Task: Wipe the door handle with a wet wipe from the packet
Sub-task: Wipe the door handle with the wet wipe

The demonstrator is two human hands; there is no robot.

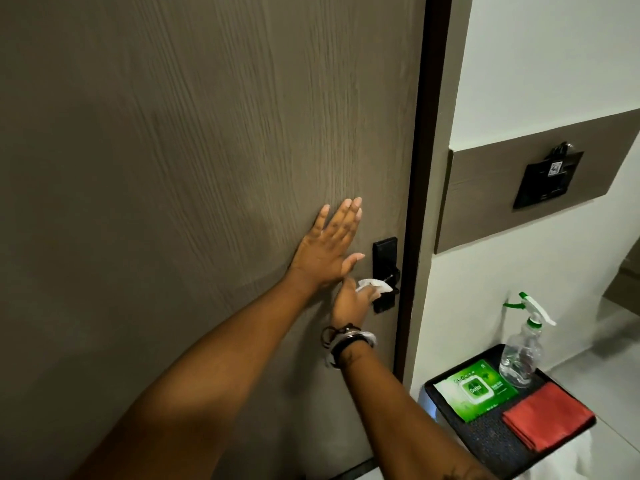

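Note:
A black lock plate with a black door handle [393, 276] sits near the right edge of the grey-brown wooden door [207, 150]. My right hand [351, 301] is closed around a white wet wipe [374, 285] and presses it against the handle, hiding most of the lever. My left hand [329, 249] lies flat on the door with fingers spread, just left of the lock plate. The green wet wipe packet [476, 389] lies on a black tray [485, 441] at the lower right.
On the tray also stand a clear spray bottle [521, 355] with a white and green trigger and a folded red cloth [549, 417]. A dark door frame [420, 168] runs beside the door. A black wall panel [547, 178] hangs at the right.

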